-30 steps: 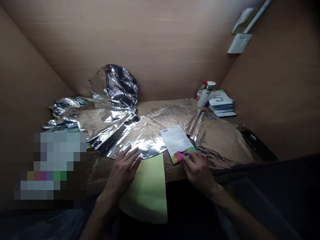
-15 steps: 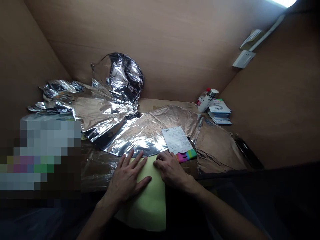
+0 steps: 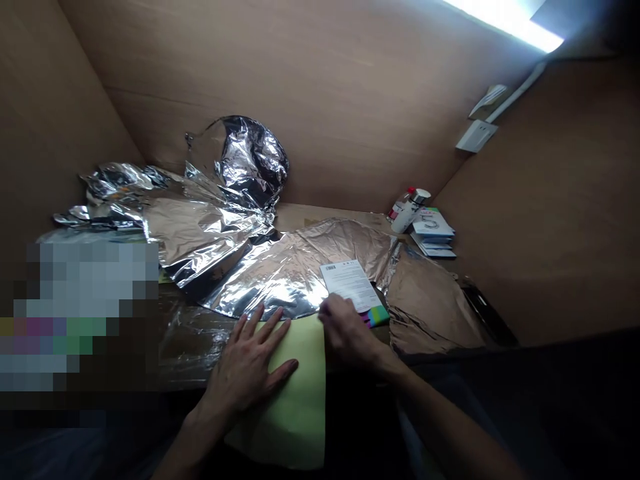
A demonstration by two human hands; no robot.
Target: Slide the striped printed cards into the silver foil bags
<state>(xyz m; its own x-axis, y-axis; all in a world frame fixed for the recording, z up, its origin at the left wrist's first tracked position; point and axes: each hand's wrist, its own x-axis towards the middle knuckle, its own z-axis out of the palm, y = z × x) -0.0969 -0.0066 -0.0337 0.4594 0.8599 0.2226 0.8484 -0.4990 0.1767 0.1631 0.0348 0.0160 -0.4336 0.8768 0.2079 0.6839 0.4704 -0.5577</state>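
Observation:
A sheet of yellow-green paper [image 3: 300,373] lies lengthwise in front of me, its near end hanging past the table edge. My left hand [image 3: 250,363] rests flat on its left side with the fingers spread. At the far right corner of the sheet is my right hand [image 3: 347,328], slightly blurred, with its fingers curled together. What they hold, if anything, is hidden. Just beyond that hand sits a printed white card [image 3: 349,283] with a colourful lower edge, partly covered by the hand. Shiny silver foil [image 3: 273,293] borders the paper's far edge.
Crumpled foil [image 3: 255,157] stands up against the back panel. A white bottle [image 3: 407,212] and a stack of booklets [image 3: 434,233] are at the far right corner. A dark flat object [image 3: 487,313] leans by the right wall. The left side is blurred out by pixelation.
My right hand has moved right along the paper's far edge to its corner, now covering part of the card's colourful edge. My left hand stays flat on the paper. The view has shifted slightly.

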